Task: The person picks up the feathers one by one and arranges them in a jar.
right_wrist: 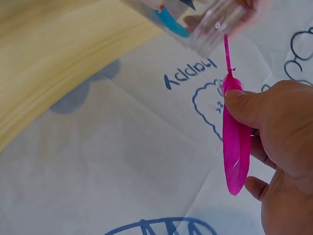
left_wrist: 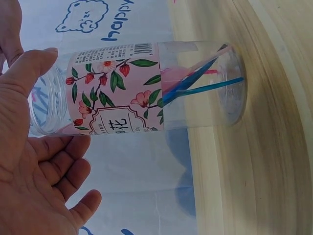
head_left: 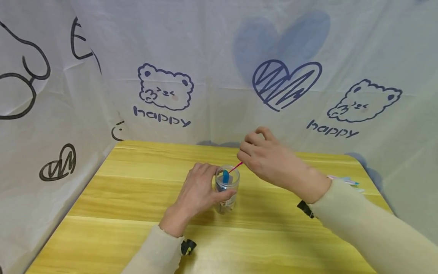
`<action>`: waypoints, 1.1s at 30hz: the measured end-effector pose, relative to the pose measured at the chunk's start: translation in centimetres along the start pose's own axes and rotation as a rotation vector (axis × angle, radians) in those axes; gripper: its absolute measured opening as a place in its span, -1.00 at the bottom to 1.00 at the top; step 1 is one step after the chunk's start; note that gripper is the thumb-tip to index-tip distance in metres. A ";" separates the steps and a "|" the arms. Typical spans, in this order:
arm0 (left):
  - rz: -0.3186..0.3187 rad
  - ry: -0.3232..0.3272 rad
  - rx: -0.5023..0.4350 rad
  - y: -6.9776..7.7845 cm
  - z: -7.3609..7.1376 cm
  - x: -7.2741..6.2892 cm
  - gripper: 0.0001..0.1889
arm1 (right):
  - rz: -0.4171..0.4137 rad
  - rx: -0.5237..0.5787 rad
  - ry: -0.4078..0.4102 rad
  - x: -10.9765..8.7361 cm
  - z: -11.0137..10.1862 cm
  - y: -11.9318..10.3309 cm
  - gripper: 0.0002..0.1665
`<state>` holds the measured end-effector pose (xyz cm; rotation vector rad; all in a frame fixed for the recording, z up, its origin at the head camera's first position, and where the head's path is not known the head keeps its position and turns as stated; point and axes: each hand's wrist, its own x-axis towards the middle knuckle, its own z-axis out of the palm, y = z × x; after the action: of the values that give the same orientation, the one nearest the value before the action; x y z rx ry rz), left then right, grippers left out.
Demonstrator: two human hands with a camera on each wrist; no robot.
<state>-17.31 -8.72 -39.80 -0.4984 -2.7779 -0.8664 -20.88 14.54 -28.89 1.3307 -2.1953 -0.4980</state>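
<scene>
In the head view, a clear jar (head_left: 226, 207) stands near the middle of the desk (head_left: 119, 236), well in from the far edge. The left hand (head_left: 198, 186) grips it near the rim; the right hand (head_left: 263, 156) is raised just beyond. Slender pastel things (head_left: 346, 180) lie toward the desk's far right corner.

The left wrist view shows a pink floral label (left_wrist: 117, 88) and blue and pink quills (left_wrist: 208, 87) inside the jar.

In the right wrist view, the right hand pinches a magenta feather (right_wrist: 236, 152) between thumb and finger, its quill reaching the jar's mouth.

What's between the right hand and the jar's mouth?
The quill of the magenta feather, pinched in the right hand, bridges that stretch to the clear jar; the right wrist and head views show it.
</scene>
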 end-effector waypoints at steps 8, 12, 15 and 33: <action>0.014 0.008 0.011 -0.1 0.0 -0.1 -0.28 | -0.074 -0.089 0.018 0.2 0.6 -0.7 -0.93; 0.019 0.011 0.017 0.0 0.0 -0.1 -0.27 | -0.097 -0.114 0.013 0.3 0.7 -1.1 -0.92; 0.016 0.009 0.021 0.0 0.0 -0.1 -0.26 | -0.110 -0.122 0.003 0.4 0.7 -1.3 -0.94; 0.011 0.000 0.015 0.0 -0.1 -0.1 -0.27 | -0.089 -0.042 0.055 0.7 0.8 -2.0 -0.91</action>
<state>-17.20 -8.81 -39.69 -0.5101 -2.7767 -0.8433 -20.26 13.09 -30.47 1.4086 -2.0774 -0.5314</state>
